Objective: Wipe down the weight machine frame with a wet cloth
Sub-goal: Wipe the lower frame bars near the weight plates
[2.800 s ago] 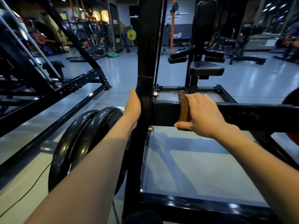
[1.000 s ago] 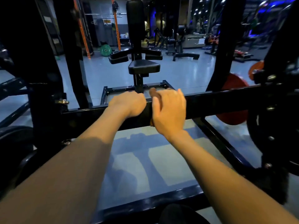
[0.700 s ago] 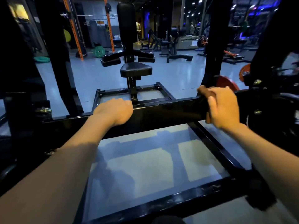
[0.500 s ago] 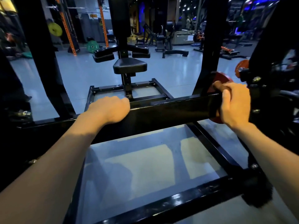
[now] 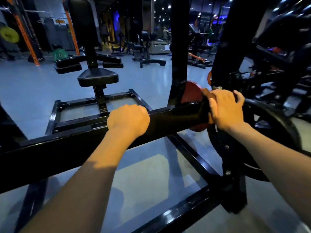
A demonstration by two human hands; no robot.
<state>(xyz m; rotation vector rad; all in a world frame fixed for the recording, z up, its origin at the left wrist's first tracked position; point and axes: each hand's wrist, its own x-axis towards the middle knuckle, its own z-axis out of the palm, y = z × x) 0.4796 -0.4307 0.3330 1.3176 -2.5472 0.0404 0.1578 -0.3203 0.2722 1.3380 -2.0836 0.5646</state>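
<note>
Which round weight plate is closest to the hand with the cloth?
The red plate, right behind the cloth under the right hand. The green plate and yellow plate sit far off across the gym.

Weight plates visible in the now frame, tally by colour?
Red round weight plate behind the black crossbar: 1
Black round weight plate, right of the right hand: 1
Green round weight plate on the floor: 1
Yellow-green round weight plate, far left: 1
Total: 4

No legible text, label, brand or number anywhere in view; a small orange sign (image 5: 60, 22) on the far wall is too blurred to read.
</note>
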